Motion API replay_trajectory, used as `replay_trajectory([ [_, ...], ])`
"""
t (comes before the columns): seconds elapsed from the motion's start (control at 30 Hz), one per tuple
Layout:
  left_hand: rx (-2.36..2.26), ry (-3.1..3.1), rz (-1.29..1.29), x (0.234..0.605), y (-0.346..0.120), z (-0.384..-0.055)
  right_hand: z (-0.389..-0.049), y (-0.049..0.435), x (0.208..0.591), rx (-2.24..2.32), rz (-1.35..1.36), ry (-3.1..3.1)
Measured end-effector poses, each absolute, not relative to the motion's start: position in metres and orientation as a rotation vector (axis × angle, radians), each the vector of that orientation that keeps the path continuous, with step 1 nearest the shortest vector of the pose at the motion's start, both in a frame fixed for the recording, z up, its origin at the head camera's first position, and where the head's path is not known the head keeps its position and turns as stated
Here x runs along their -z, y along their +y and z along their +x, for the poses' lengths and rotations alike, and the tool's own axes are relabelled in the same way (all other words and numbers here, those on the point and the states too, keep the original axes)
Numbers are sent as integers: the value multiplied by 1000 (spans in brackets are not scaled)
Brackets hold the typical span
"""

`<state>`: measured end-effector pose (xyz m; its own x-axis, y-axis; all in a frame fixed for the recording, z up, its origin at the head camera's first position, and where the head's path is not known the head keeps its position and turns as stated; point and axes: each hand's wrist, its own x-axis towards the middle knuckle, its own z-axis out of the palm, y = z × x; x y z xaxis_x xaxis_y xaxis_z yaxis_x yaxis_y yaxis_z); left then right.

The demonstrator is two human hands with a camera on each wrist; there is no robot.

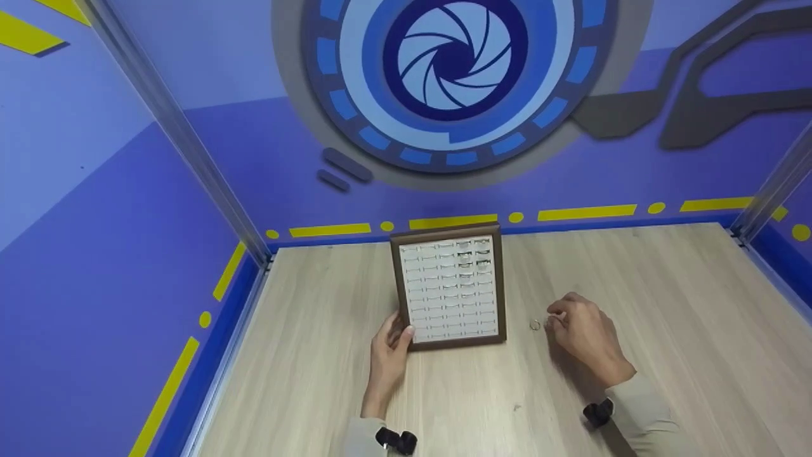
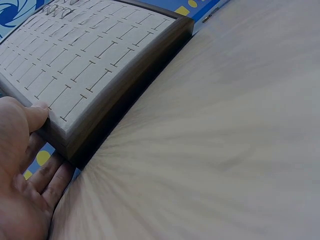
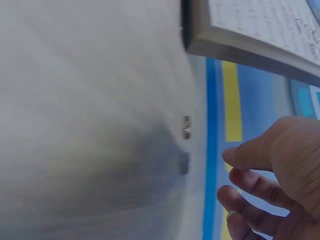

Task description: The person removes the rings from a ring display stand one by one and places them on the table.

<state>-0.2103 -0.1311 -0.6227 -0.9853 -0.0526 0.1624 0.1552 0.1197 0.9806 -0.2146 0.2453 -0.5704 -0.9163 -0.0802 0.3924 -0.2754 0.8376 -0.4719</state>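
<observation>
The left hand grips the lower-left corner of the ring display, best kept steady, while the right hand, seemingly empty with fingertips narrowly apart, is near two rings on the tabletop, best pinched lightly.

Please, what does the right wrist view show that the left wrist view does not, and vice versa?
Only the right wrist view shows the right hand, a small ring and a blurred item on the tabletop.
Only the left wrist view shows the left hand, gripping the ring display near one corner.
Both show the ring display, tabletop and blue wall.
</observation>
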Motion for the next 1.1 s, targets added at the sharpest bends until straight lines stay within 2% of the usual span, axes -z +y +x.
replay_trajectory([
  [0.37,1986,-2255,-81,627,-131,-203,-215,225,536,-729,344,-2540],
  [0.73,1980,-2229,-104,624,-131,-211,-238,194,498,-805,490,-2394],
  [1.1,1977,-2230,-108,623,-131,-210,-257,164,483,-812,604,-2317],
])
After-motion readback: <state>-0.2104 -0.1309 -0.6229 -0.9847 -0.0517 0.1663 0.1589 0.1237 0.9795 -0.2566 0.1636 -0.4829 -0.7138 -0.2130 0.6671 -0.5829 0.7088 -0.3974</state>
